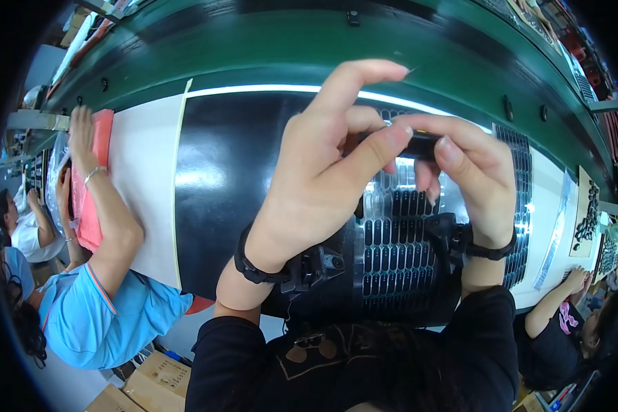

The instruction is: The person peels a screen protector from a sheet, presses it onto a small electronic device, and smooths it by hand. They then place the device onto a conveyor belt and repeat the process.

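Observation:
Above the work table, both my hands meet at a small black oblong piece (422,145) with a glossy surface. My right hand (484,175) grips it between thumb and fingers. My left hand (323,168) has its thumb pressed at the piece's left end with the middle finger bent behind, while its index finger is raised and curved. A thin, pale sliver shows at that fingertip, too fine to name. Beneath my hands lies a clear sheet (398,244) carrying rows of black oblong stickers. Part of the piece is hidden by my fingers.
A green conveyor belt (268,51) runs along the far side, bearing small black pieces (508,108). A black mat (213,206) covers the table. Another sticker sheet (522,178) lies right. Co-workers sit at both sides; the left one reaches over pink foam (103,137).

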